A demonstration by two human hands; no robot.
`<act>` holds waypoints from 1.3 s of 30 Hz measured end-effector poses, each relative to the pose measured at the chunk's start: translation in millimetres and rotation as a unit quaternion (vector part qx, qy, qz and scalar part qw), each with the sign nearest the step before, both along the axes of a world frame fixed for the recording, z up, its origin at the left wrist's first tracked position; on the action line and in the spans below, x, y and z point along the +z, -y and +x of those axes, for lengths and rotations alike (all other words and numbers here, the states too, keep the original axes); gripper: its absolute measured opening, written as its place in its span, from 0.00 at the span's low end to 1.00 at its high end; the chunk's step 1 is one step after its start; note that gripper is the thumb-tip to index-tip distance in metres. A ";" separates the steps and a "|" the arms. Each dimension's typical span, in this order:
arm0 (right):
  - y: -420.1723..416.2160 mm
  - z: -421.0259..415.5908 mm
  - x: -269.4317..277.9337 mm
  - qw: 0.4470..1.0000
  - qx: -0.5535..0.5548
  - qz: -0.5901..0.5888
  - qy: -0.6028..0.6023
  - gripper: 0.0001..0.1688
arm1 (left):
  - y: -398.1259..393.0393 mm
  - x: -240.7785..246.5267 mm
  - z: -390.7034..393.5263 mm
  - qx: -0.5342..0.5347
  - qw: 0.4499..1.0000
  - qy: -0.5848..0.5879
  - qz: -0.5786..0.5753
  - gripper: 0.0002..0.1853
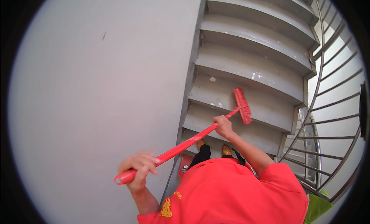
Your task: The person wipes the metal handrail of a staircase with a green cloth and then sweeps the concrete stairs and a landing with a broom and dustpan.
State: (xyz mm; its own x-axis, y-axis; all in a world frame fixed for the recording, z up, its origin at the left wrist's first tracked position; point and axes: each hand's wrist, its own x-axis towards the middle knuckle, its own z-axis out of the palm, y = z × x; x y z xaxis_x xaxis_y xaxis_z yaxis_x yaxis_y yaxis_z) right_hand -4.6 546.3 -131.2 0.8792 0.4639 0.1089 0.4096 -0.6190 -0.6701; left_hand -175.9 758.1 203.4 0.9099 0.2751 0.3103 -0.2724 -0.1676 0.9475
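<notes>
A red push broom slants across the view, its handle [185, 145] running from lower left up to the bristled head [242, 105]. My left hand [139, 167] wraps around the handle close to its top end, which has a hanging hole; its fingers are a little blurred. Farther down the handle, near the head, my right hand [223, 126] has a firm grip. The broom head is over the edge of a grey stair step [208, 92]; whether the bristles touch the step, I cannot tell.
Grey steps [254, 55] curve upward ahead. A plain wall [101, 94] borders them on the left, a metal railing [321, 76] on the right. By my feet lies a red dustpan [186, 162] with debris in it. Something bright green [316, 206] is at lower right.
</notes>
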 end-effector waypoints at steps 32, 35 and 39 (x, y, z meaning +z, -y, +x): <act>-136.1 -57.9 81.2 0.893 0.432 -0.117 -0.039 0.09 | -30.7 43.7 -135.7 0.204 0.943 0.228 0.133 0.08; -138.6 -37.4 74.6 0.900 0.414 -0.137 -0.010 0.09 | -30.9 31.6 -139.5 0.240 0.949 0.169 0.117 0.08; -150.5 -5.3 50.9 0.907 0.379 -0.184 -0.011 0.10 | -31.1 -4.9 -122.0 0.327 0.938 0.081 0.079 0.07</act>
